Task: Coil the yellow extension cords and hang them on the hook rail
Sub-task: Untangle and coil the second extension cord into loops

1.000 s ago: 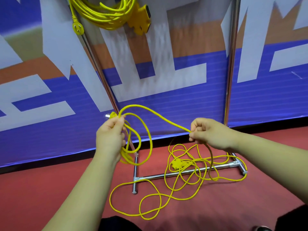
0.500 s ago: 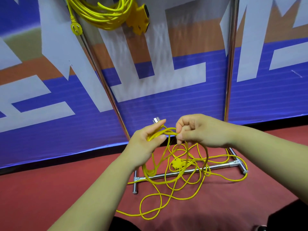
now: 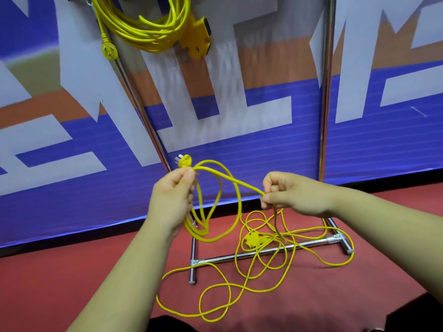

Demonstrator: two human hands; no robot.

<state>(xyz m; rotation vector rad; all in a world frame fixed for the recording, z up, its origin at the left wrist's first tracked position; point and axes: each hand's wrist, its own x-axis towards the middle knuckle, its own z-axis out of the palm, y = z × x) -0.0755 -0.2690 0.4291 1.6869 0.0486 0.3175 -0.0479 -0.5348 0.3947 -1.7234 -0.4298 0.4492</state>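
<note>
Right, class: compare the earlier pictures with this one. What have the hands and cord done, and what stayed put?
The hands met, the right hand passing a loop to the left hand, then drew apart again. The left now grips the loops by the plug; the right pinches the cord further along. The hung coil and the floor tangle stayed.

coil [image 3: 148,32] hangs top left on rack [image 3: 324,92] | cord [image 3: 239,183] sprawls on floor [image 3: 72,271] across rack's base, beneath left hand [image 3: 172,197] and right hand [image 3: 294,195] | plug [image 3: 184,161] above left hand | banner [image 3: 239,121] behind rack
</note>
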